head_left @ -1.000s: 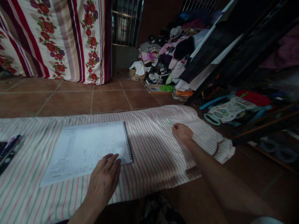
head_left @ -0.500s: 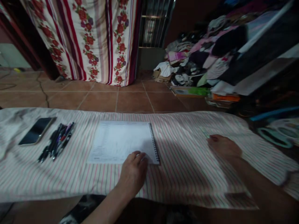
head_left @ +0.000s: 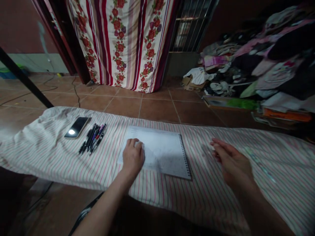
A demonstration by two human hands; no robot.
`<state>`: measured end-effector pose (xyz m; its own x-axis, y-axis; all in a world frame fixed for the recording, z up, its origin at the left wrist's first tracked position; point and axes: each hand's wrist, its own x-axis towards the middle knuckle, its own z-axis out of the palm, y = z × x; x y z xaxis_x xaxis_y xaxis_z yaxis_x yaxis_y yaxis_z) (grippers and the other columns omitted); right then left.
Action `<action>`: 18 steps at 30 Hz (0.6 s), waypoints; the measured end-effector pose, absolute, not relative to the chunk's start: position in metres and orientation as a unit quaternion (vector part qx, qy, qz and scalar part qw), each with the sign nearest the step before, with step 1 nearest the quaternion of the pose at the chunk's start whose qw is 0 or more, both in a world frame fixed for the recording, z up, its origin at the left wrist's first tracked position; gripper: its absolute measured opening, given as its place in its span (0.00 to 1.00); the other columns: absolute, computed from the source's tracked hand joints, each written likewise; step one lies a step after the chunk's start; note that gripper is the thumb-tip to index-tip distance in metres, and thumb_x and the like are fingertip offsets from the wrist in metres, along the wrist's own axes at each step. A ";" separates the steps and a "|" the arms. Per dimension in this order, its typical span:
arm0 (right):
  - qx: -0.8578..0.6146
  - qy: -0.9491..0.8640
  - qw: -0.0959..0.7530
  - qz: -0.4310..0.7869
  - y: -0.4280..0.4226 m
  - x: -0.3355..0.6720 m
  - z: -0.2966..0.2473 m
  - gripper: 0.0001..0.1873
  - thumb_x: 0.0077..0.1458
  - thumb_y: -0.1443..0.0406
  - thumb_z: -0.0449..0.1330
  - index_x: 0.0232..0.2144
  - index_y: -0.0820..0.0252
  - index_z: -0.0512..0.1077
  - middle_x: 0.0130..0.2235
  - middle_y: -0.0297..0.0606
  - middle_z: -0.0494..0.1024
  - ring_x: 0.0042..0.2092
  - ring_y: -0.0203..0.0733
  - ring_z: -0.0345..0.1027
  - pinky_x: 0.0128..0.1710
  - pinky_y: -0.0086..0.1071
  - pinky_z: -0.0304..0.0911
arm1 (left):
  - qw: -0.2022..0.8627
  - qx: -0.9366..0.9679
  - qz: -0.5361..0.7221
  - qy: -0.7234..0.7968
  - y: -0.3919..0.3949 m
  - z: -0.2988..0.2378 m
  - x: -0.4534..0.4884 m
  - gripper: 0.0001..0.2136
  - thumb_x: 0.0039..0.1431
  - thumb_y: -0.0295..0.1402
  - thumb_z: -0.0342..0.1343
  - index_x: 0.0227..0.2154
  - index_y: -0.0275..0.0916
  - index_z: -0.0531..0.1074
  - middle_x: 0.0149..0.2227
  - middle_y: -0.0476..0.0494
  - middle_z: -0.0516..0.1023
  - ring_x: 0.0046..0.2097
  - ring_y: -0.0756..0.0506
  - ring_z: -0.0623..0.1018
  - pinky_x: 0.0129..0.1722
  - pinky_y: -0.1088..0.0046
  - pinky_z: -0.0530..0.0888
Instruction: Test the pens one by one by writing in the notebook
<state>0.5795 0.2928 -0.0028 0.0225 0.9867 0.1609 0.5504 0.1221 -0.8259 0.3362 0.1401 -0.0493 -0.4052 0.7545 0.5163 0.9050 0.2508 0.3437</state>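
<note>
A brown tiled floor (head_left: 158, 108) is crossed by a long counter (head_left: 66, 164) draped in stripes. Beyond it, a flowered curtain (head_left: 131, 49) is hung, with clothes (head_left: 261, 62) heaped to its right. On the counter a spiral-bound notebook (head_left: 162, 152) is laid, its page touched by the left hand (head_left: 133, 159); the fingers are curled, and whether anything is gripped cannot be told. The right hand (head_left: 233, 164) is held beyond the spiral, fingertips drawn together, any grip blurred. Left of the notebook, a phone (head_left: 78, 126) is set near bundled pens (head_left: 93, 139); past the right hand, a slim pale stick (head_left: 262, 166) is laid
</note>
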 end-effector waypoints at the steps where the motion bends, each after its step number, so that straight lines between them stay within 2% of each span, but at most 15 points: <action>1: -0.570 -0.617 0.410 0.356 0.276 0.566 -0.002 0.24 0.49 0.56 0.52 0.46 0.61 0.69 0.29 0.40 0.74 0.26 0.37 0.65 0.25 0.30 0.62 | 0.137 -0.513 -0.291 -0.796 0.137 -0.047 0.325 0.10 0.54 0.25 0.49 0.36 0.36 0.74 0.41 0.37 0.73 0.44 0.39 0.68 0.42 0.60 0.71; 4: -0.505 -0.613 0.398 0.459 0.227 0.534 -0.002 0.20 0.50 0.55 0.52 0.41 0.57 0.72 0.26 0.37 0.73 0.23 0.35 0.61 0.22 0.29 0.60 | 0.171 -0.462 -0.253 -0.833 0.124 -0.044 0.291 0.11 0.54 0.27 0.48 0.37 0.36 0.75 0.42 0.37 0.73 0.45 0.38 0.67 0.44 0.60 0.69; 6: -0.458 -0.624 0.385 0.502 0.199 0.519 -0.008 0.20 0.51 0.53 0.53 0.40 0.58 0.72 0.28 0.37 0.74 0.23 0.35 0.62 0.22 0.29 0.61 | 0.191 -0.436 -0.227 -0.850 0.111 -0.043 0.271 0.12 0.55 0.28 0.48 0.37 0.36 0.75 0.43 0.37 0.73 0.46 0.38 0.67 0.46 0.60 0.67; 10: -0.426 -0.648 0.338 0.533 0.166 0.500 -0.035 0.19 0.51 0.53 0.54 0.37 0.60 0.73 0.29 0.40 0.77 0.22 0.35 0.64 0.20 0.28 0.61 | 0.220 -0.375 -0.186 -0.881 0.084 -0.045 0.238 0.14 0.53 0.33 0.50 0.40 0.36 0.74 0.45 0.37 0.73 0.46 0.37 0.66 0.47 0.59 0.64; 14: -0.410 -0.717 0.308 0.471 0.155 0.489 -0.060 0.16 0.52 0.56 0.52 0.34 0.59 0.74 0.27 0.39 0.78 0.25 0.39 0.69 0.24 0.30 0.66 | 0.235 -0.284 -0.170 -0.914 0.065 -0.048 0.216 0.16 0.53 0.36 0.50 0.43 0.38 0.72 0.42 0.38 0.73 0.43 0.37 0.66 0.41 0.62 0.63; 18: -0.359 -0.796 0.283 0.397 0.148 0.483 -0.065 0.13 0.55 0.62 0.49 0.35 0.55 0.73 0.31 0.37 0.79 0.31 0.40 0.73 0.31 0.30 0.68 | 0.220 -0.265 -0.137 -0.929 0.058 -0.054 0.204 0.15 0.56 0.36 0.46 0.42 0.38 0.73 0.35 0.38 0.73 0.40 0.39 0.66 0.35 0.64 0.60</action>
